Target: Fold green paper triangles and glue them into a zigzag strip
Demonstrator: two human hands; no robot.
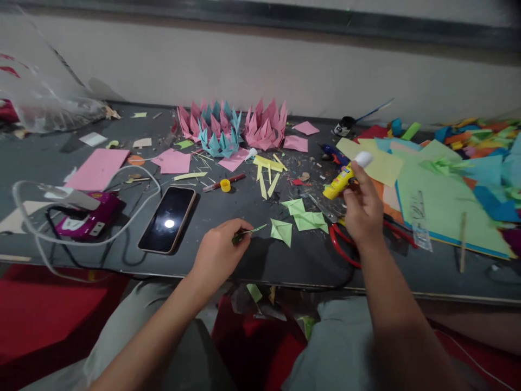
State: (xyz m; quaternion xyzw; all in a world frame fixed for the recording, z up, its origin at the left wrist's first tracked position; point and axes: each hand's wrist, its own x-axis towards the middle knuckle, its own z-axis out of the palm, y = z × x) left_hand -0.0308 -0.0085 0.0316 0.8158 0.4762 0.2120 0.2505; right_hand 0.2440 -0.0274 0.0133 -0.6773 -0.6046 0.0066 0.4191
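Note:
My left hand [223, 245] is closed on a folded green paper piece [256, 229], seen edge-on just above the table. In my right hand [363, 205] is a yellow glue stick [338, 183], held tilted with its white end up. Between the hands lie several folded light green paper pieces [280, 232]. A yellow cap [225, 185] rests beside a dark red pen-like tool [234, 179]. Red-handled scissors [340, 247] lie partly hidden under my right hand.
Pink and blue folded-paper rings [220, 142] stand by the wall, with another pink ring [266, 127] beside them. A phone [167, 220] and a purple power adapter [91, 220] with cables lie left. Green paper sheets [431, 190] and coloured scraps cover the right.

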